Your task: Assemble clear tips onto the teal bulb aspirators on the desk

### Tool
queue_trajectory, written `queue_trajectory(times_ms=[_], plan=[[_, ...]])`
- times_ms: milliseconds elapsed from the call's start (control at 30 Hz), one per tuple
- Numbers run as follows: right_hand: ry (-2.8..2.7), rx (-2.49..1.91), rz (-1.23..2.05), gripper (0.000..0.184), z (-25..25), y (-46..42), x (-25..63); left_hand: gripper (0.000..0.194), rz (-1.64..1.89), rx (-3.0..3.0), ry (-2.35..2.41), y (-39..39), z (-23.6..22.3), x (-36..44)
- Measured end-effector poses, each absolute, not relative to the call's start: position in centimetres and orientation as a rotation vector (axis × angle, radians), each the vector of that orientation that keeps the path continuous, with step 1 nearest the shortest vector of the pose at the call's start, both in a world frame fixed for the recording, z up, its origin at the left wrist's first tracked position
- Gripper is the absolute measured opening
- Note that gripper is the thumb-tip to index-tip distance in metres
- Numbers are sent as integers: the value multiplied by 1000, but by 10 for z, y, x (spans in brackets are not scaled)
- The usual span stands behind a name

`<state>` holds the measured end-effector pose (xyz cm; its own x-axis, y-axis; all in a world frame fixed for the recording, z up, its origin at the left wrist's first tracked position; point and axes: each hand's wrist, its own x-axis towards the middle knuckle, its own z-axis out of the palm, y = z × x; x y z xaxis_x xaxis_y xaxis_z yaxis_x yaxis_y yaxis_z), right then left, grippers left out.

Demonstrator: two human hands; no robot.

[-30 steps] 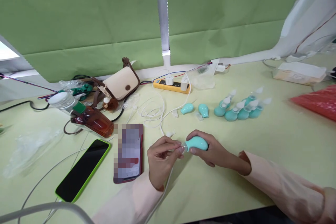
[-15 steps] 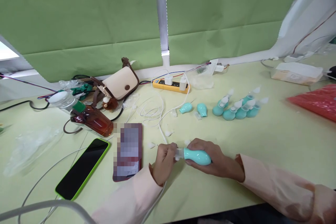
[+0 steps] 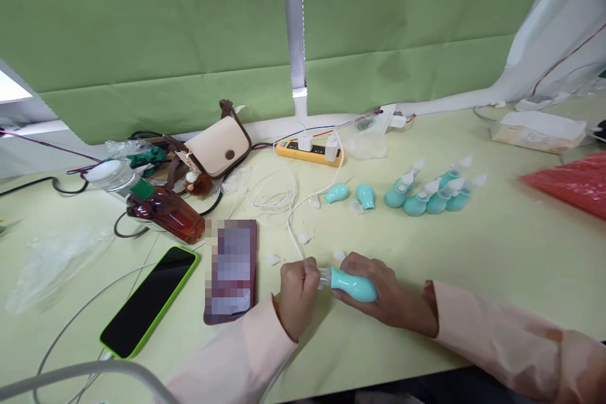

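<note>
my left hand point(image 3: 299, 293) is closed on a clear piece point(image 3: 325, 278) at the neck of the teal bulb point(image 3: 357, 287), which my right hand point(image 3: 391, 300) grips.

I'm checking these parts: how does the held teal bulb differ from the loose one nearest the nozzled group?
The held bulb is in the right hand; the loose bulb lies on the table. The held bulb has a clear fitting at its neck; the loose bulb shows none there. Both are glossy, teal and rounded.
</note>
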<state>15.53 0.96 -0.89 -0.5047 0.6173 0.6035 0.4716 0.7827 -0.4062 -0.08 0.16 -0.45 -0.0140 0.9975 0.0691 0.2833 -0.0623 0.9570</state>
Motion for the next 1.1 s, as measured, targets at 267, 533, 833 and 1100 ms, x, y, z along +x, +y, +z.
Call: queue_trajectory(times_ms=[267, 533, 833, 1100], plan=[[-1986, -1109, 797, 26, -2, 4, 149, 33, 1204, 1612, 1394, 0, 0, -4], [-1642, -883, 1391, 33, 5, 5, 150, 34, 1173, 1511, 1143, -5, 9, 3], [-2080, -923, 648, 37, 2, 34, 166, 15, 1658, 1130, 1286, 9, 10, -2], [-2358, -1134, 546, 13, -10, 48, 166, 16, 1281, 1341, 1284, 2, 6, 0]])
